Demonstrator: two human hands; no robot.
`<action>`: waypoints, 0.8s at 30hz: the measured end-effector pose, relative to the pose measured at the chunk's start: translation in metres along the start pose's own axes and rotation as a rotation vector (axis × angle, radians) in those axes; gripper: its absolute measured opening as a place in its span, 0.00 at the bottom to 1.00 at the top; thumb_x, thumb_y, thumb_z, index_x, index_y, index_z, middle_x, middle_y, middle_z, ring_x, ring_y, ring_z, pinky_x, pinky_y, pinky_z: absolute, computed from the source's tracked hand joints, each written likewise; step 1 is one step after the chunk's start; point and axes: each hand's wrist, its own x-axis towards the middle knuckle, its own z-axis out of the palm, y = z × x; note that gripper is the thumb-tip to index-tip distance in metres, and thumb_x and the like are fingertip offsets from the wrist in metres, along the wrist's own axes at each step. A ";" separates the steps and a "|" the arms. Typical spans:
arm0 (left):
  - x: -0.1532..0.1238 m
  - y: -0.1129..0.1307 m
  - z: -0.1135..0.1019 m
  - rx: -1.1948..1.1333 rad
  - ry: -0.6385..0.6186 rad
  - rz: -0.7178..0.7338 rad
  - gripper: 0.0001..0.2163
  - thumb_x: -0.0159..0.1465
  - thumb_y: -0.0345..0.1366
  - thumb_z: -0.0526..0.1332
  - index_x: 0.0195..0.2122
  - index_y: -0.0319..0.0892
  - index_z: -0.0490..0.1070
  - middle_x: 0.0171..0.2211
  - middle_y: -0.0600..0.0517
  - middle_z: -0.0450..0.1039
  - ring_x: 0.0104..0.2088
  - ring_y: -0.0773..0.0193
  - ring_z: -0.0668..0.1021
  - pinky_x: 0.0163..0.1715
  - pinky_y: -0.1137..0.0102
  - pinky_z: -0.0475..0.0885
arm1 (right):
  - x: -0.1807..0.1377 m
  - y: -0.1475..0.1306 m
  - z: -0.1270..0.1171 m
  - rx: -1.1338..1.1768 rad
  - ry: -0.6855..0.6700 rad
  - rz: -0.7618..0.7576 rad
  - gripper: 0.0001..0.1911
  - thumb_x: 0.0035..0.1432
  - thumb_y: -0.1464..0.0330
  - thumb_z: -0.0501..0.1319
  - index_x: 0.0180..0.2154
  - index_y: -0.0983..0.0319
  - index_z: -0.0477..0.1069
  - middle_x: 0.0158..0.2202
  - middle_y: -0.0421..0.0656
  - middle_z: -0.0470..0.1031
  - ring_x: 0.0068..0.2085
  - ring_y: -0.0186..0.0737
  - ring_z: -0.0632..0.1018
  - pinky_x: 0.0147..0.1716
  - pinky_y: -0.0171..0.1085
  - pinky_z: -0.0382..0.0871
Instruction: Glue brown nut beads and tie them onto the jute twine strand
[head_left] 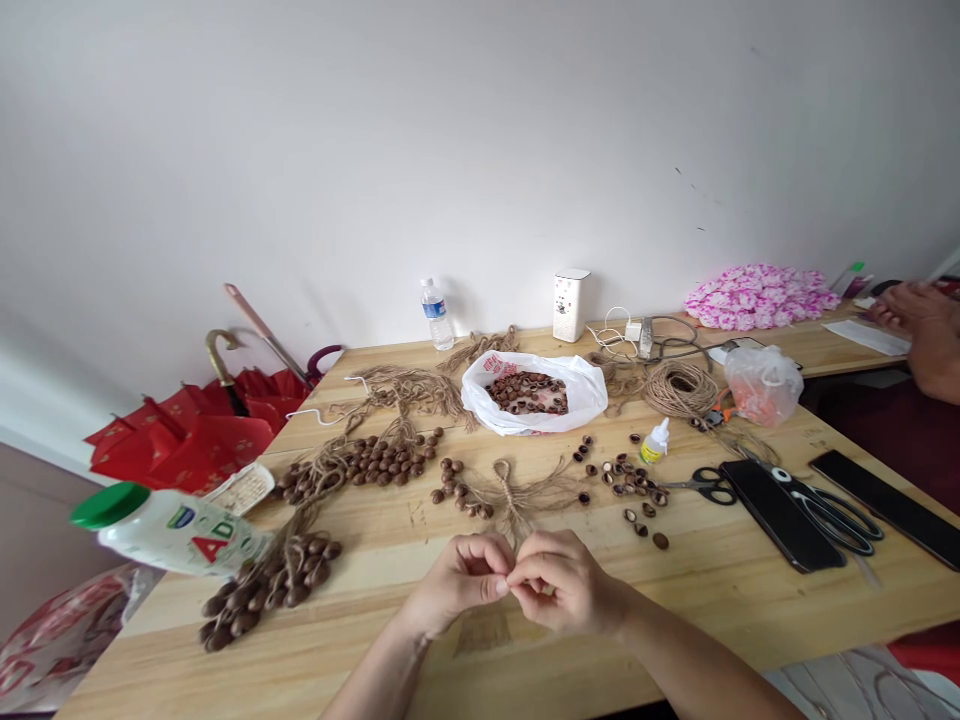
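Observation:
My left hand (466, 580) and my right hand (566, 582) meet near the front of the table, thumbs and fingertips pinched together. Between them they grip a thin strand of twine, mostly hidden by the fingers. It comes from the knotted twine bundle (504, 482), which lies just beyond my hands with its strands fanned out. Brown nut shells (452, 485) hang on the bundle's left strands, while those on the right look bare. Loose half shells (626, 475) are scattered to the right, near a small glue bottle (655, 441).
A white plastic bag (592, 400) of shells stands behind. Finished shell clusters (386, 460) and a tipped white bottle (180, 530) lie left. To the right are black scissors (705, 484), a twine coil (681, 388), a phone (780, 515) and larger scissors (832, 515). Another person's hands (915, 305) show far right.

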 end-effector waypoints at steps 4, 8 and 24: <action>0.001 0.002 0.002 0.000 -0.001 -0.041 0.04 0.49 0.30 0.69 0.22 0.37 0.74 0.24 0.51 0.71 0.28 0.66 0.73 0.30 0.71 0.64 | -0.001 0.001 0.003 -0.022 -0.012 0.014 0.05 0.51 0.77 0.56 0.29 0.63 0.68 0.24 0.40 0.67 0.20 0.28 0.64 0.20 0.29 0.61; 0.000 0.000 0.004 -0.039 0.014 -0.080 0.05 0.49 0.32 0.69 0.24 0.36 0.76 0.23 0.51 0.71 0.25 0.69 0.70 0.26 0.73 0.62 | -0.003 0.001 0.007 0.035 0.056 0.092 0.05 0.48 0.77 0.56 0.27 0.62 0.66 0.23 0.39 0.66 0.20 0.29 0.64 0.18 0.29 0.60; 0.003 -0.007 0.006 0.071 0.173 0.057 0.09 0.49 0.37 0.69 0.21 0.37 0.73 0.20 0.55 0.66 0.21 0.71 0.65 0.23 0.74 0.58 | -0.002 0.004 0.007 0.175 0.043 0.310 0.03 0.53 0.74 0.57 0.31 0.64 0.70 0.26 0.41 0.67 0.24 0.30 0.67 0.21 0.29 0.61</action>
